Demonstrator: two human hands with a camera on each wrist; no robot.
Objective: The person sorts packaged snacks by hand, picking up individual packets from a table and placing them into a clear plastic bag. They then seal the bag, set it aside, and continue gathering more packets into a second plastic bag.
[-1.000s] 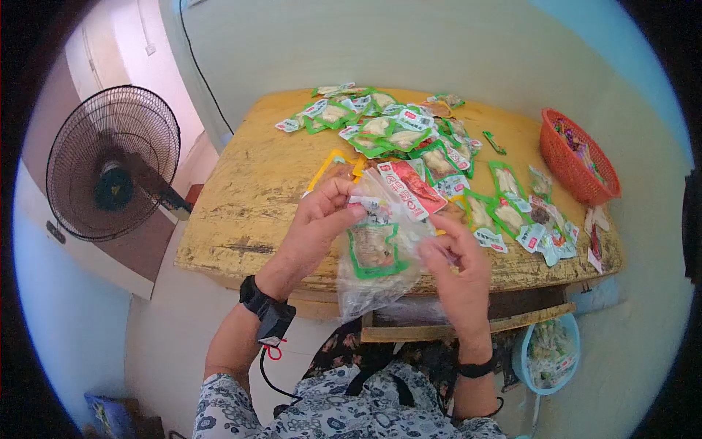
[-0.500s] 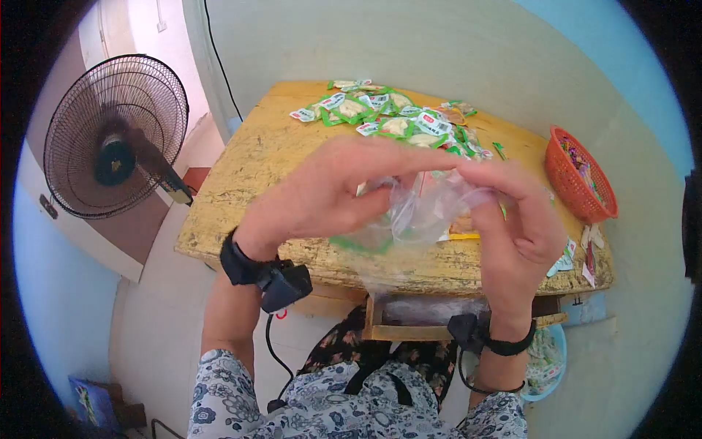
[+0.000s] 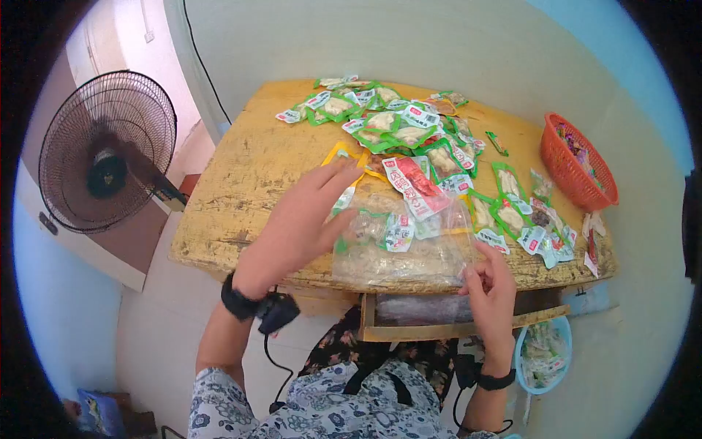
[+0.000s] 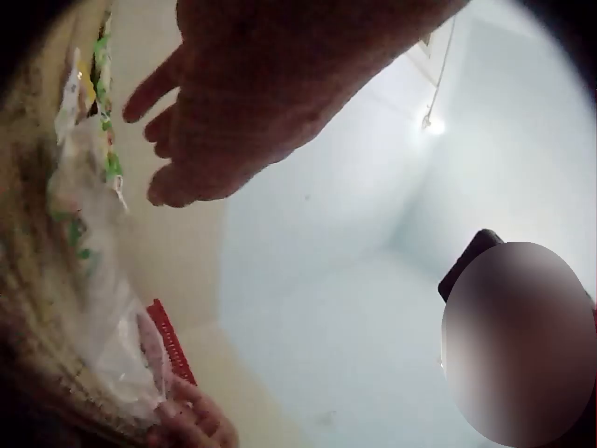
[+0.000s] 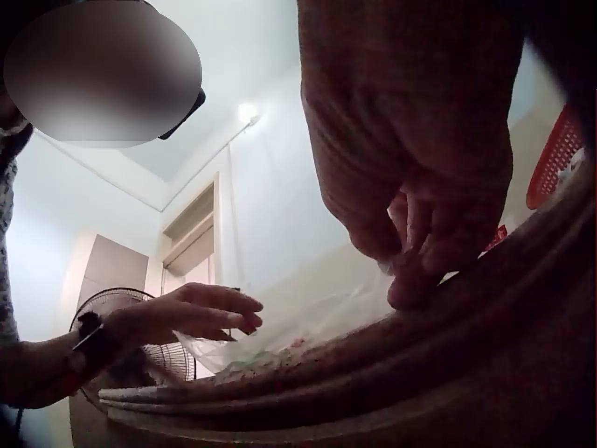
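A clear plastic bag (image 3: 398,263) lies flat along the table's front edge, with a green-edged snack packet (image 3: 398,230) inside it. At the bag's near right corner, my right hand (image 3: 491,289) pinches the plastic between thumb and fingers; the right wrist view shows this pinch low at the table edge. Over the bag's left side hovers my left hand (image 3: 296,219), its fingers extended and holding nothing. A red-and-white packet (image 3: 417,186) lies at the bag's far edge, overlapping it in the head view.
Several green-edged packets (image 3: 395,132) are heaped on the worn yellow table (image 3: 234,197). On the right stand a red basket (image 3: 578,179) and, lower down, a blue bucket (image 3: 559,362). A drawer (image 3: 431,331) juts out in front; a fan (image 3: 106,154) stands left.
Both hands first held the bag, then raised it in front of me. Now it lies spread on the table; my left hand has let go and my right hand has moved down to its near corner.
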